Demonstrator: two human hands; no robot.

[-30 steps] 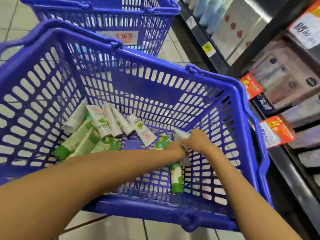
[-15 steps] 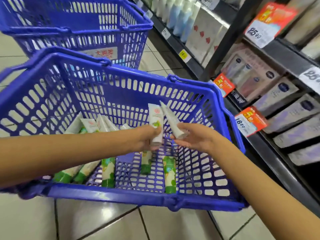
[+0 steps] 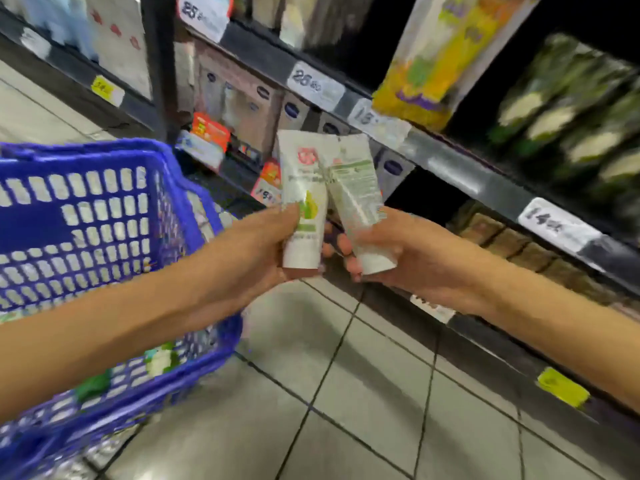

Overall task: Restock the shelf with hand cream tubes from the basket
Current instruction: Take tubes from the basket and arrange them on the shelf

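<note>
I log: left hand grips front-label tube; right hand grips back-label tube; blue basket at left, shelf ahead.

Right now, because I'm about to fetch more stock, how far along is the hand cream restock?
Done: two tubes are out of the basket. In hand: the left hand grips the left tube, the right hand grips the right tube, both raised before the shelf. Left: neither is placed, and remaining tubes show through the basket wall.
</note>
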